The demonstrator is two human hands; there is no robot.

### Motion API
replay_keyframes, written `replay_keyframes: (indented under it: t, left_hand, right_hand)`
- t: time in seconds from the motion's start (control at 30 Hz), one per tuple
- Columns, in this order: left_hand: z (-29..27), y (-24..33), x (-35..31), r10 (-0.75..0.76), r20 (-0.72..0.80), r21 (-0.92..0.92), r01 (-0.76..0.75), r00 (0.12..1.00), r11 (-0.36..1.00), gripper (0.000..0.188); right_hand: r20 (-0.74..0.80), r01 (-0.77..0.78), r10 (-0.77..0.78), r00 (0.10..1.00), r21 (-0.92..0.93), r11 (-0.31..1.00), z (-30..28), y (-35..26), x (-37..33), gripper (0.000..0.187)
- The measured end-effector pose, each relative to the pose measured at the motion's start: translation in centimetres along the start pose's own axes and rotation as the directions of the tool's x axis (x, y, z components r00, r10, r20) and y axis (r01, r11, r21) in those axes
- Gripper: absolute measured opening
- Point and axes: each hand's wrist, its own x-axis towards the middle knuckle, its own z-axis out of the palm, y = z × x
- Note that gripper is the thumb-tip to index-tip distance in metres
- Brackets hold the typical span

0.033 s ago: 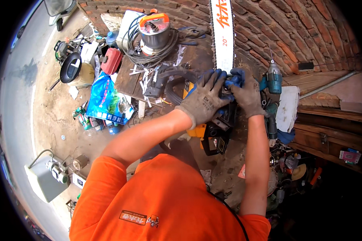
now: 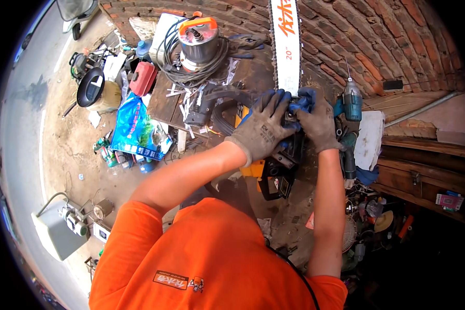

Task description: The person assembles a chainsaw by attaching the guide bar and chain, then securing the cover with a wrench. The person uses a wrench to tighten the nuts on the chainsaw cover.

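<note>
A chainsaw with a black and orange-yellow body stands in front of me, its long white guide bar pointing away toward the brick wall. Grey work gloves with blue fingers cover both hands. My left hand lies over the saw's body near the bar's base, its fingers bent down over it and its thumb toward the other hand. Close beside it, my right hand has its fingers curled in at the bar's base. What those fingers pinch is hidden by the gloves.
A steel pump with an orange handle and coiled cable stands on a wooden board at the left. A blue bag, red case and bucket lie farther left. Right of my hands is a teal cordless driver; a brick wall stands behind.
</note>
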Motion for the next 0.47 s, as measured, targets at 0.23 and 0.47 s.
replay_keyframes:
  t: [0.23,0.47]
  left_hand:
    - [0.0,-0.1,0.1,0.028,-0.022,0.035,-0.027,0.999,0.999,0.051]
    - [0.2,0.3,0.5,0.048,-0.01,0.006,-0.047,0.999,0.999,0.048]
  right_hand:
    - [-0.079,0.246,-0.316,0.945,-0.461,0.852,1.4,0.6,-1.8,0.034]
    - [0.095,0.304,-0.315,0.944,-0.613,0.729,0.8,-0.3,-1.4,0.043]
